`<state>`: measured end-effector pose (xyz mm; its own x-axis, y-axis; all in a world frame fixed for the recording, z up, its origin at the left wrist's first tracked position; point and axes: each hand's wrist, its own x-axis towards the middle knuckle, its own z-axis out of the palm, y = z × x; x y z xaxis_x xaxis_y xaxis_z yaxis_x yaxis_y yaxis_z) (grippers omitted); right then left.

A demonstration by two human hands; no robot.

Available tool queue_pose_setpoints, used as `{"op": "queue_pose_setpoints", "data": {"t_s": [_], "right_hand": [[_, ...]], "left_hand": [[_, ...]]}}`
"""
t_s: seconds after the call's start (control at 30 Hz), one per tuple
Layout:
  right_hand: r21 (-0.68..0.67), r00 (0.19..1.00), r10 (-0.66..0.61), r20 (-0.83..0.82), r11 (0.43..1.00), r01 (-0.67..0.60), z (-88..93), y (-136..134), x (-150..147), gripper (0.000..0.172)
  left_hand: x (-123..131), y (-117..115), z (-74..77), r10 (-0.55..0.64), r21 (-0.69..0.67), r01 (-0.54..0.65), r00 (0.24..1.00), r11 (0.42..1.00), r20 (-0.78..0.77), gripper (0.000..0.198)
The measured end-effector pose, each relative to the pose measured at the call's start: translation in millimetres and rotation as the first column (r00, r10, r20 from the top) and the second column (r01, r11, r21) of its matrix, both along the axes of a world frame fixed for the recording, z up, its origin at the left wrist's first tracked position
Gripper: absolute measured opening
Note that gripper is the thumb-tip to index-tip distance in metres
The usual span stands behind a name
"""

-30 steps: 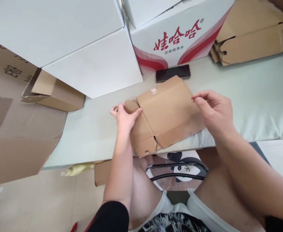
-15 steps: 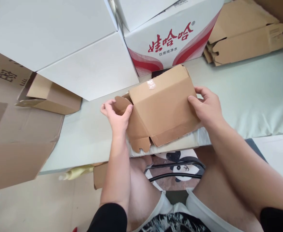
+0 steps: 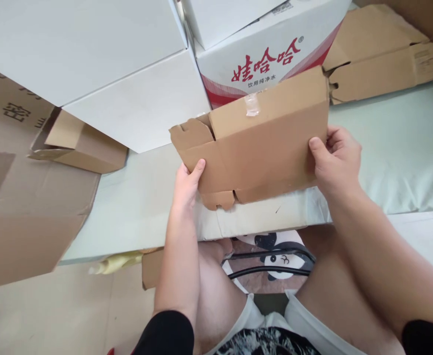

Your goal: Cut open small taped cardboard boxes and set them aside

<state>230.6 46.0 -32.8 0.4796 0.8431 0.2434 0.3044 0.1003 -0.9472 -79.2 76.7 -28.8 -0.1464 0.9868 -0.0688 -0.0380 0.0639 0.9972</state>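
A brown cardboard box point(image 3: 271, 153), partly unfolded and fairly flat, is held tilted above the table between both hands. A strip of clear tape point(image 3: 252, 105) sticks to its upper panel, and notched flaps show at its left end. My left hand point(image 3: 188, 182) grips the left side panel, thumb on the near face and fingers hidden behind. On the right edge, my right hand point(image 3: 336, 158) is closed with its thumb on the face and fingers curled behind.
White boxes point(image 3: 138, 103) and a white carton with red lettering point(image 3: 249, 74) stand behind. Flattened cardboard point(image 3: 386, 74) lies at the right back on the pale green table cover point(image 3: 393, 148). A small open carton point(image 3: 86, 143) and a large brown carton point(image 3: 35, 212) are at left.
The cardboard box has been raised and shifted right, and its left end panel now lies opened outward. My left hand has moved lower on that panel; my right hand has moved slightly right.
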Motion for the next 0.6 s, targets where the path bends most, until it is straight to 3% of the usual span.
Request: {"op": "queue_pose_setpoints", "data": {"t_s": [0.1,0.17,0.27,0.33,0.47,0.6], "right_hand": [[-0.101,0.997,0.07,-0.014,0.992,-0.071,-4.9,-1.3,-8.2,0.019],[-0.121,0.982,0.154,-0.108,0.979,-0.166,-5.6,-3.2,-13.7,0.026],[-0.059,0.896,0.308,-0.32,0.937,-0.343,0.5,-7.4,-15.7,0.044],[-0.051,0.82,0.415,-0.394,0.881,-0.47,7.0,-10.1,-13.0,0.053],[-0.149,0.742,0.576,-0.342,0.747,-0.648,14.7,-12.4,-7.8,0.054],[-0.204,0.723,0.637,-0.268,0.696,-0.688,14.8,-13.0,-7.4,0.056]], "left_hand": [[0.1,-0.8,1.9,0.121,0.003,-0.121,0.993,0.993,-0.008,0.066],[-2.6,0.2,5.4,0.239,0.058,-0.237,0.971,0.97,-0.025,0.065],[-9.7,3.1,11.8,0.359,0.209,-0.345,0.933,0.915,-0.029,0.066],[-14.7,5.3,14.6,0.413,0.297,-0.389,0.911,0.872,-0.018,0.067],[-20.6,9.8,14.0,0.505,0.329,-0.492,0.862,0.806,0.053,0.071],[-21.3,13.3,8.9,0.518,0.287,-0.522,0.85,0.803,0.096,0.068]]}}
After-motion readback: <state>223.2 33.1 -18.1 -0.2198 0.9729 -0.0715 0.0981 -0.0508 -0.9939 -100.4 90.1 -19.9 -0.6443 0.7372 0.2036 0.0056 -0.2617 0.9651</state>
